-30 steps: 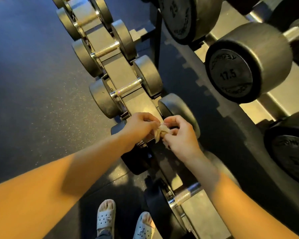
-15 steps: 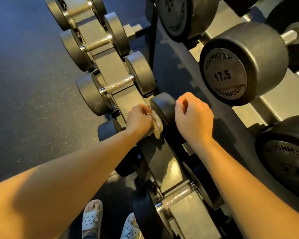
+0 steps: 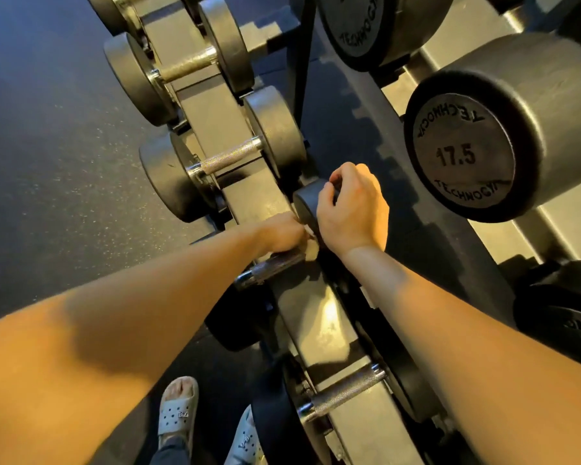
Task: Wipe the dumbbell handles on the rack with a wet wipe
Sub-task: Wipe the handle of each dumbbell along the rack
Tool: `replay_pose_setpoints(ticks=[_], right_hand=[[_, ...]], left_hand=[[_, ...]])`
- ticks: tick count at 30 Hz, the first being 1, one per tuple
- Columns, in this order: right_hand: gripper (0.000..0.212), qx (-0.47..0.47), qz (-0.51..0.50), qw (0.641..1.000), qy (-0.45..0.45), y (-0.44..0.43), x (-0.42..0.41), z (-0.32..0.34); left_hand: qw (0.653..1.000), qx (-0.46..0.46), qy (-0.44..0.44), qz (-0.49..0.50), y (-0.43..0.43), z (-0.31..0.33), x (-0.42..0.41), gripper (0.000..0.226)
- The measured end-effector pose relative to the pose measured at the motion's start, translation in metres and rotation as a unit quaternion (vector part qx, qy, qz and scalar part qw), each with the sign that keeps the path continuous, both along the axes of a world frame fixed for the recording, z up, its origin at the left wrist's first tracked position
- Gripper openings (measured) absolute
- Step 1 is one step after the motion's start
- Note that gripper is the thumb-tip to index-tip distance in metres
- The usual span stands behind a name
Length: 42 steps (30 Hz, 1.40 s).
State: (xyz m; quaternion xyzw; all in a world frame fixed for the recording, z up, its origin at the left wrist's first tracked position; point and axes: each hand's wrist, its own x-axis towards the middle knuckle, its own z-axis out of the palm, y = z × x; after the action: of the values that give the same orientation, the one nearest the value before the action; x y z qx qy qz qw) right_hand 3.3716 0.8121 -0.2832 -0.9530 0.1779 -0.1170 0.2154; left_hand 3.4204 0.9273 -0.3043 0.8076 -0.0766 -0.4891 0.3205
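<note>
Wiping looks to be under way on the dumbbell (image 3: 307, 203) in the middle of the lower rack (image 3: 319, 317). The left hand (image 3: 282, 233) is bent down over its handle (image 3: 271, 267), and only a pale corner of the wet wipe (image 3: 311, 246) shows past the knuckles, where the bar meets the head at the rack's rear edge. The fingers seem curled round wipe and bar together, though their tips are hidden under the hand. The right hand (image 3: 353, 209) cups that rear head with its fingers hooked over the rim, probably to steady it.

Several things could go wrong from here:
- The wipe is bunched small, so a stroke may cover only a strip. The knurled stretch toward the rack's front edge lies bare and could be missed.
- Rough knurling could snag or tear the wipe if it is dragged hard.
- If the right hand eases off, the dumbbell may roll in its cradle and pinch the left fingers against the rack.
- A strong pull toward the front edge could tip the weight off, and the sandals (image 3: 178, 411) below leave the toes open.
- The 17.5 dumbbell (image 3: 467, 152) on the upper tier sits near the right knuckles, so a quick lift could knock them
</note>
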Motion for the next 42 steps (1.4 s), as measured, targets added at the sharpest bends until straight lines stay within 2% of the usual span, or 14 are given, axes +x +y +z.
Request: replay_pose_setpoints(ticks=[3,5,10,13,15,18,21,26,29,31,33,36,40,42], right_hand=[[0.009,-0.01,-0.003,1.0,-0.001,0.0,-0.001,0.0],[0.006,-0.015,-0.002,1.0,-0.002,0.0,-0.002,0.0],[0.004,-0.012,-0.009,1.0,-0.004,0.002,-0.001,0.001],[0.004,-0.013,-0.01,1.0,-0.008,0.002,-0.002,0.0],[0.005,-0.012,-0.006,1.0,-0.007,0.001,-0.002,0.0],[0.007,-0.015,-0.002,1.0,-0.006,0.001,-0.002,-0.001],[0.008,-0.019,-0.002,1.0,-0.011,0.001,-0.002,-0.001],[0.006,-0.018,0.0,1.0,-0.009,0.0,-0.002,-0.002],[0.005,-0.019,0.002,1.0,-0.011,0.0,-0.001,-0.003],[0.004,-0.02,0.001,1.0,-0.012,-0.001,-0.001,-0.004],[0.005,-0.019,0.001,1.0,-0.014,-0.001,-0.002,-0.004],[0.007,-0.021,-0.001,1.0,-0.016,0.0,-0.001,-0.003],[0.01,-0.021,-0.01,1.0,-0.016,0.001,-0.002,-0.004],[0.011,-0.017,-0.007,1.0,-0.011,0.001,-0.002,-0.003]], left_hand=[[0.973,-0.033,0.208,0.096,0.004,-0.017,0.002,0.04],[0.963,-0.052,0.226,0.133,-0.001,-0.027,-0.004,0.05],[0.987,-0.003,-0.164,-0.002,0.006,-0.026,-0.035,0.027],[0.886,0.07,-0.417,-0.19,0.021,-0.028,-0.06,0.026],[0.865,0.083,-0.445,-0.215,0.016,-0.029,-0.065,0.029],[0.934,0.021,-0.34,-0.11,0.007,-0.021,-0.054,0.02],[0.989,0.014,-0.138,-0.05,0.0,-0.014,-0.026,0.024],[0.998,0.022,0.046,0.02,-0.008,-0.021,0.003,0.034],[0.973,0.016,0.222,0.062,-0.01,-0.035,0.003,0.054],[0.966,0.026,0.252,0.046,-0.013,-0.04,0.0,0.055],[0.979,0.028,0.195,0.054,-0.017,-0.039,-0.004,0.051],[0.994,0.052,-0.087,0.047,-0.007,-0.041,-0.017,0.033],[0.932,0.052,-0.356,-0.048,0.022,-0.024,-0.046,0.016],[0.914,0.043,-0.403,-0.008,0.028,-0.014,-0.048,0.012]])
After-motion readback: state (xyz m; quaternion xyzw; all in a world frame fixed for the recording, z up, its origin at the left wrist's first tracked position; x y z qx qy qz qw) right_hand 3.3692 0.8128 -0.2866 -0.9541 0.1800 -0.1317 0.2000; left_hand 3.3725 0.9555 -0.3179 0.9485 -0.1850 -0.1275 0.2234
